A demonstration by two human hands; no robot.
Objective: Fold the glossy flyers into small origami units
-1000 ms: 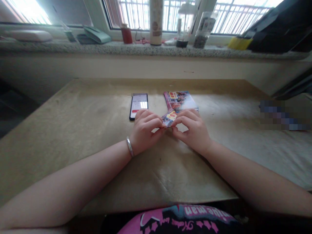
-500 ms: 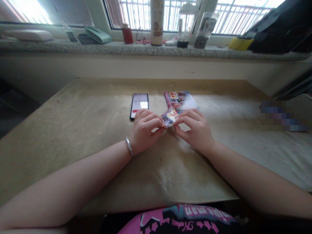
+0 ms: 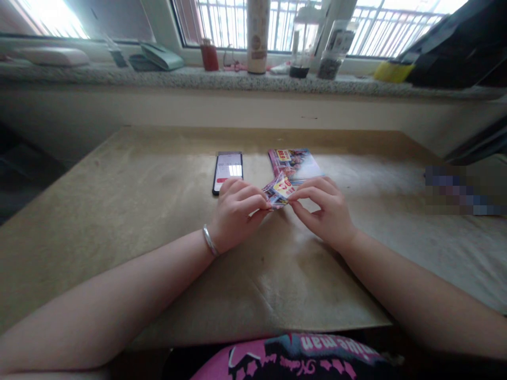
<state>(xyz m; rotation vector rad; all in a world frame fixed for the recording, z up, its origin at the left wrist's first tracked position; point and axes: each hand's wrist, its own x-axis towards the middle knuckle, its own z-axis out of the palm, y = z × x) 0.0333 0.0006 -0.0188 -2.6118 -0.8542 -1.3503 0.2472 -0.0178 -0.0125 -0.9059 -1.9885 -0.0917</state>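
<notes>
My left hand [image 3: 236, 211], with a silver bangle on its wrist, and my right hand [image 3: 327, 210] meet at the middle of the table. Both pinch a small folded piece of colourful printed paper [image 3: 280, 190], one hand at each end, just above the tabletop. The fingers of both hands are curled and pressed on it. Right behind the paper lies a stack of colourful leaflets [image 3: 295, 161].
A black phone [image 3: 228, 170] with a lit screen lies left of the leaflets. Brown paper covers the table [image 3: 130, 200]. The stone windowsill [image 3: 158, 78] behind carries a red cup, a tall bottle, jars and a yellow object. A blurred patch sits at the right.
My right hand has slid a little to the right and the folded paper shows more of its yellow and red print. The left hand has barely moved.
</notes>
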